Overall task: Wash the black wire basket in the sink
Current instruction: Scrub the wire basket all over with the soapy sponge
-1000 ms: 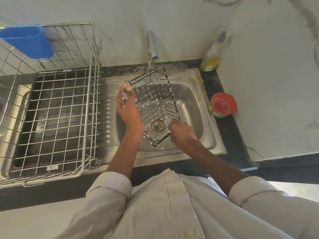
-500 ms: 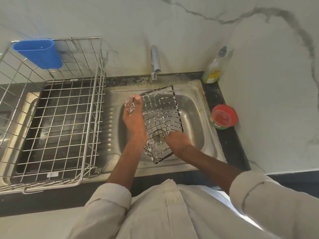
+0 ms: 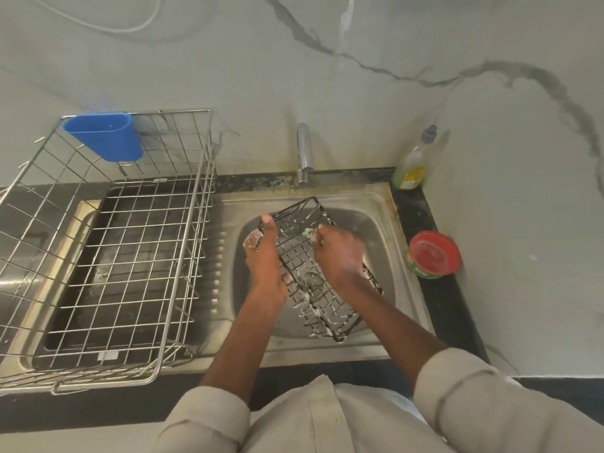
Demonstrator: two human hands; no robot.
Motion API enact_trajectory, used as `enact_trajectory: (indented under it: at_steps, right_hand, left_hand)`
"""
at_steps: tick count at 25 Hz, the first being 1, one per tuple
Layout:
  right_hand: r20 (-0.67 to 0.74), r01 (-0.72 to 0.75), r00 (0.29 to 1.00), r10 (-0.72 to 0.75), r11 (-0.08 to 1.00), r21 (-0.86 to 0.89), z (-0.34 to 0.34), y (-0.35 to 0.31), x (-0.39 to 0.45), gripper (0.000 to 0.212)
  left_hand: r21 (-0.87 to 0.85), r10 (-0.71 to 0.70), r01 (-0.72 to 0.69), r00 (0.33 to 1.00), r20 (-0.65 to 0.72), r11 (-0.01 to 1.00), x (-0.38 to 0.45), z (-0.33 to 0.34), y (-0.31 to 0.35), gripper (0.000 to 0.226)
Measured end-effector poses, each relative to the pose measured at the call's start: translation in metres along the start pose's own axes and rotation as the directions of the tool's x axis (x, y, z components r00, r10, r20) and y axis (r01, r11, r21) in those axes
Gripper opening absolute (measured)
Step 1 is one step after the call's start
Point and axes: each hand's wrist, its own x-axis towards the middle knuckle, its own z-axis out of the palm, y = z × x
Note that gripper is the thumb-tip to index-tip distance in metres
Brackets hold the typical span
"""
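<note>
Mid-wash: black wire basket (image 3: 313,273) tilted over sink (image 3: 385,220) bowl, suds on wires. Left hand (image 3: 264,259) grips its left rim; right hand (image 3: 340,253) pinches green scrubber (image 3: 307,232) on wires. Rinse left, tap (image 3: 303,152) looks off.

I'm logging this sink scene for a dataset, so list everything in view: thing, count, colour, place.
black wire basket: 1, black, soapy, tilted over the sink basin
scrubber: 1, green, in right fingers
sink: 1, steel, centre
tap: 1, chrome, behind sink
drying rack: 1, silver, left
cutlery holder: 1, blue, on rack's back edge
soap bottle: 1, yellow-green, back right
tub: 1, red lid, right counter
left hand: grips basket edge
right hand: scrubbing
</note>
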Motion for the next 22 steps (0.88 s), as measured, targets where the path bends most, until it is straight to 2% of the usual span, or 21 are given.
enact_trajectory:
  at_steps: [2, 4, 6, 8, 9, 10, 11, 12, 13, 14, 15, 16, 17, 18, 19, 22]
  right_hand:
    - [-0.01, 0.044, 0.999, -0.045, 0.999, -0.002, 0.004, -0.006, 0.016, 0.01]
    - [0.002, -0.018, 1.0, 0.018, 1.0, 0.011, 0.008, -0.008, 0.031, 0.009]
    - [-0.004, -0.166, 0.986, 0.167, 0.985, 0.049, 0.016, -0.007, 0.039, 0.011]
    - [0.035, -0.399, 0.914, 0.403, 0.883, 0.247, 0.025, 0.001, 0.035, 0.015]
    - [0.129, -0.496, 0.864, 0.487, 0.775, 0.392, 0.028, 0.006, 0.035, 0.019]
    - [0.287, -0.557, 0.827, 0.483, 0.642, 0.527, 0.031, 0.009, 0.032, 0.021]
    - [0.458, -0.605, 0.795, 0.398, 0.461, 0.649, 0.032, 0.011, 0.032, 0.021]
    - [0.588, -0.657, 0.738, 0.331, 0.156, 0.737, 0.03, 0.013, 0.036, 0.02]
    - [0.647, -0.649, 0.707, 0.285, -0.101, 0.754, 0.028, 0.01, 0.044, 0.014]
    - [0.65, -0.582, 0.691, 0.316, -0.288, 0.76, 0.025, 0.007, 0.052, 0.007]
    - [0.68, -0.501, 0.625, 0.383, -0.471, 0.726, 0.025, 0.008, 0.06, 0.009]
    - [0.725, -0.429, 0.581, 0.37, -0.618, 0.659, 0.026, 0.01, 0.068, 0.011]
    - [0.721, -0.342, 0.607, 0.334, -0.709, 0.616, 0.019, 0.006, 0.069, 0.01]
    - [0.7, -0.307, 0.635, 0.329, -0.723, 0.618, 0.015, 0.003, 0.065, 0.009]
    - [0.697, -0.32, 0.633, 0.337, -0.707, 0.631, 0.015, 0.002, 0.063, 0.01]
    - [0.796, -0.442, 0.503, 0.336, -0.692, 0.571, 0.025, 0.004, 0.059, 0.016]
  left_hand:
    - [0.015, -0.037, 0.037, 0.999, 0.032, 0.999, -0.005, 0.009, 0.0, 0.107]
    - [0.03, -0.033, 0.031, 0.997, 0.067, 0.999, -0.01, 0.016, 0.0, 0.099]
    - [0.023, -0.02, 0.018, 0.997, 0.078, 1.0, -0.011, 0.018, -0.001, 0.09]
    - [0.031, -0.008, 0.005, 0.996, 0.092, 1.0, -0.01, 0.018, -0.003, 0.087]
    - [0.042, 0.009, -0.013, 0.994, 0.105, 0.999, -0.009, 0.018, -0.006, 0.084]
    - [0.06, 0.028, -0.035, 0.993, 0.118, 0.998, -0.009, 0.017, -0.009, 0.08]
    - [0.085, 0.047, -0.059, 0.989, 0.137, 0.995, -0.008, 0.017, -0.014, 0.075]
    - [0.104, 0.066, -0.083, 0.985, 0.16, 0.991, -0.01, 0.018, -0.018, 0.068]
    - [0.115, 0.084, -0.105, 0.981, 0.176, 0.988, -0.011, 0.02, -0.02, 0.061]
    - [0.124, 0.104, -0.127, 0.978, 0.179, 0.984, -0.012, 0.021, -0.021, 0.057]
    - [0.129, 0.121, -0.145, 0.977, 0.174, 0.981, -0.012, 0.023, -0.021, 0.057]
    - [0.139, 0.138, -0.161, 0.977, 0.162, 0.977, -0.011, 0.024, -0.02, 0.058]
    - [0.142, 0.148, -0.168, 0.978, 0.146, 0.975, -0.009, 0.025, -0.019, 0.058]
    - [0.14, 0.151, -0.168, 0.981, 0.126, 0.976, -0.007, 0.024, -0.019, 0.058]
    - [0.13, 0.149, -0.163, 0.982, 0.113, 0.978, -0.003, 0.022, -0.019, 0.057]
    - [0.103, 0.139, -0.153, 0.981, 0.133, 0.983, -0.007, 0.017, -0.016, 0.051]
